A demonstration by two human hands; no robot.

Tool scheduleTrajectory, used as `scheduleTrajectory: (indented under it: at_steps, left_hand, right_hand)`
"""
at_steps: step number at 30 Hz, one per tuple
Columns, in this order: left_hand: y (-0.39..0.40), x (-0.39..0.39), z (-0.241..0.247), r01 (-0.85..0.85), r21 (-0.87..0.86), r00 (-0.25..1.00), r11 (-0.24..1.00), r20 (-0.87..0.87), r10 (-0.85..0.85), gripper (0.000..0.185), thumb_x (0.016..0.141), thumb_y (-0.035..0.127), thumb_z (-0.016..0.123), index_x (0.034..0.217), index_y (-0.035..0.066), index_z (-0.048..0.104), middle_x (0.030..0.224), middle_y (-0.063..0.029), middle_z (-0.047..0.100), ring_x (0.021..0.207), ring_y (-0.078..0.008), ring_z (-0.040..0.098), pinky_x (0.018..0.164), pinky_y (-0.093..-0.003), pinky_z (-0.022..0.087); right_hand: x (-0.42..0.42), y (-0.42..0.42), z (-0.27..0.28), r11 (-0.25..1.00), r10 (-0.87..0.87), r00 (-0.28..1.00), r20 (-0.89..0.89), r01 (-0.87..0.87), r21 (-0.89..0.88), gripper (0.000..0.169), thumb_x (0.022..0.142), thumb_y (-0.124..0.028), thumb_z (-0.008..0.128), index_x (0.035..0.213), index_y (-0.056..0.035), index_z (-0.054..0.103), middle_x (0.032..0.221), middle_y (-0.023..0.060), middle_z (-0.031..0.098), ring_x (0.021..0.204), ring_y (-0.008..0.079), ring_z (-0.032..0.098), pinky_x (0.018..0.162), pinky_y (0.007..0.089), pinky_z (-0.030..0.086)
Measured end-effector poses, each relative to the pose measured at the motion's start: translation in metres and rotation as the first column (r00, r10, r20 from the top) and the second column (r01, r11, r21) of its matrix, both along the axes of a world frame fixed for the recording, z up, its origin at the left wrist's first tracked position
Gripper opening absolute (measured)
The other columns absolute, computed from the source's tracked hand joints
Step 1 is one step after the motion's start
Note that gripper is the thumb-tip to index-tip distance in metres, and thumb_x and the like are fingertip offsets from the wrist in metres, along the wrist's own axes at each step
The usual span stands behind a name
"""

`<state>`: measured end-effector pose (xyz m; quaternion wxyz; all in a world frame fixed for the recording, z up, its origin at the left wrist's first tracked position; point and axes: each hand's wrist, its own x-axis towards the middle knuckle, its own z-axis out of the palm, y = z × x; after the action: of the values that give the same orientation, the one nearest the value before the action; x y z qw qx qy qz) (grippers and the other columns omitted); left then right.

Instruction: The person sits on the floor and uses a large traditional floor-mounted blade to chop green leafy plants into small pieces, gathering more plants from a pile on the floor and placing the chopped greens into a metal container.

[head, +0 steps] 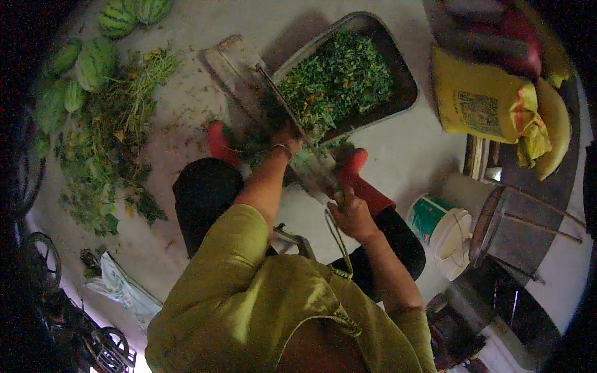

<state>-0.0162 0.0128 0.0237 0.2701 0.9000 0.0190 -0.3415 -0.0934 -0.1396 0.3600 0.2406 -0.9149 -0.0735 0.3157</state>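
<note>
My right hand (pixel 353 215) grips the handle end of a long lever-type chopping blade (pixel 284 100), which slants away from me over a wooden base (pixel 233 58). Close beside the blade, my left hand (pixel 288 140) is closed around leafy green stems (pixel 261 158); blur and shade hide its fingertips. Beyond the blade lies a dark rectangular tub (pixel 406 88) holding chopped greens (pixel 345 74), some against the blade's side. More leaves (pixel 310 156) show between my hands. The base stands on the floor between my red boots (pixel 221 140).
At left, a heap of uncut vines (pixel 102 149) lies on the concrete floor near several watermelons (pixel 97 63). To the right are a yellow sack (pixel 480 98), a green-and-white bucket (pixel 431 224) and a metal-framed chair (pixel 494 224). A pale plastic bag (pixel 123 284) lies lower left.
</note>
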Motion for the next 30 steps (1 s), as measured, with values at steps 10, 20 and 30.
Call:
scheduleTrajectory:
  at_steps: [10, 20, 30]
  left_hand:
    - [-0.012, 0.015, 0.023, -0.248, -0.136, 0.967, 0.959, -0.103, 0.235, 0.061, 0.082, 0.021, 0.050, 0.134, 0.012, 0.020, 0.130, -0.0112, 0.041, 0.110, -0.0302, 0.046, 0.089, -0.0404, 0.041]
    - [-0.008, 0.013, 0.015, -0.375, -0.196, 0.925, 0.906, -0.142, 0.352, 0.052, 0.083, 0.029, 0.049, 0.128, 0.010, 0.032, 0.125, -0.0103, 0.045, 0.107, -0.0283, 0.048, 0.088, -0.0393, 0.040]
    - [-0.037, 0.024, -0.005, -0.921, -0.370, 0.245, -0.122, -0.794, 0.557, 0.048, 0.083, 0.037, 0.049, 0.122, 0.009, 0.044, 0.120, -0.0093, 0.050, 0.103, -0.0265, 0.049, 0.088, -0.0382, 0.039]
  right_hand:
    - [-0.018, 0.001, -0.017, 0.990, -0.105, 0.992, 0.070, 0.111, -0.085, 0.039, 0.075, -0.014, 0.061, 0.104, 0.0035, 0.042, 0.074, 0.0215, 0.059, 0.066, 0.0398, 0.058, 0.058, 0.0447, 0.047]
    - [0.000, -0.009, -0.016, 0.994, -0.106, 0.987, -0.123, 0.101, -0.048, 0.043, 0.076, -0.016, 0.063, 0.107, 0.0042, 0.041, 0.082, 0.0237, 0.060, 0.080, 0.0414, 0.058, 0.068, 0.0443, 0.048]
    - [0.000, 0.023, 0.024, 0.994, -0.068, 0.994, 0.082, 0.060, 0.096, 0.040, 0.078, -0.009, 0.058, 0.115, 0.0011, 0.045, 0.104, 0.0208, 0.057, 0.085, 0.0355, 0.060, 0.071, 0.0391, 0.050]
